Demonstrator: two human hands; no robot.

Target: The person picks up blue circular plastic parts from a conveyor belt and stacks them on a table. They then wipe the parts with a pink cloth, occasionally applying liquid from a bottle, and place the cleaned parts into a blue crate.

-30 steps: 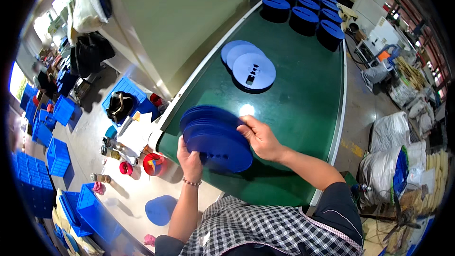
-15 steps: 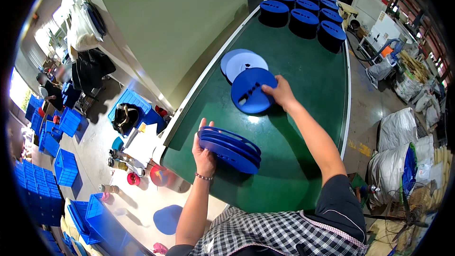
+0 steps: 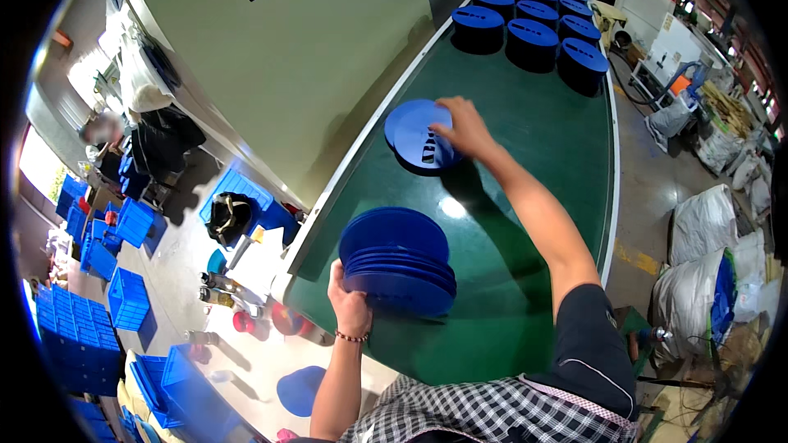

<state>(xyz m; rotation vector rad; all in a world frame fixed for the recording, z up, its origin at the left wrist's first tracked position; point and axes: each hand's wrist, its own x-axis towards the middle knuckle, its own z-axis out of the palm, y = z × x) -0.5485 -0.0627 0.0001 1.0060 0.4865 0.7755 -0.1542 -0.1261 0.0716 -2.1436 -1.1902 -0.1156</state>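
Observation:
My left hand point(image 3: 350, 307) is closed around the lower left edge of a stack of thin blue round discs point(image 3: 400, 285), held tilted above the green belt. The rearmost disc of this stack point(image 3: 396, 228) leans up apart from the others. Farther up the belt, my right hand point(image 3: 466, 126) grips the right edge of a blue disc with a row of dark cut-outs point(image 3: 415, 133). That disc overlaps another blue disc point(image 3: 394, 123) at its left. Whether the held disc rests fully on the pile under it, I cannot tell.
Rows of thick blue-topped round stacks point(image 3: 532, 33) stand at the far end of the green conveyor belt point(image 3: 513, 238). A large pale machine cabinet point(image 3: 320, 49) borders it at left. A white table point(image 3: 246, 394) with jars adjoins the near left, blue crates point(image 3: 130, 299) beyond. White sacks point(image 3: 694, 287) stand at right.
My right hand has carried the cut-out disc away from me, over the pile, and turned it. The stack in my left hand has tilted, its rear disc now fanned upward.

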